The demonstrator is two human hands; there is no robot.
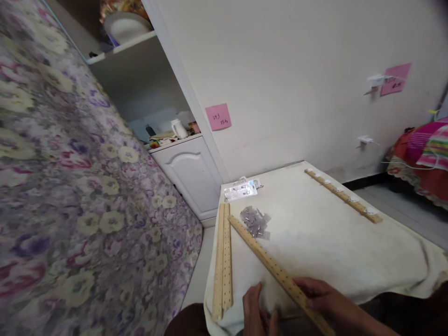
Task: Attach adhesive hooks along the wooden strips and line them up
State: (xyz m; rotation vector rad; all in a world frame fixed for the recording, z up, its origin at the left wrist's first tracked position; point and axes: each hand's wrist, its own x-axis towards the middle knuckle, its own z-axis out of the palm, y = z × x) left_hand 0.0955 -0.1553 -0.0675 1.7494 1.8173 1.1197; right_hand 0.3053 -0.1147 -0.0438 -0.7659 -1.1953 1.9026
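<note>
Pale surface [297, 224] is filling the lower frame; bottom centre, right hand [322, 296] is holding a strip [269, 262], likely light, stiff, best gripped along its edges; left hand [255, 310] is hanging beside, grip unclear.

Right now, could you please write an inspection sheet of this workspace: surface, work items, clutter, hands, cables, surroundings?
Surface: cloth-covered table, creased near the right edge.
Work items: dotted strip, slanting; two strips side by side at left; far-right strip bearing white pieces.
Clutter: pile of small pieces; clear package.
Hands: right hand grips the slanting strip; left hand beside it, fingers bent, contents unclear.
Cables: thin white cable by the bed.
Surroundings: flowered fabric left; shelves; wall with pink notes.
</note>
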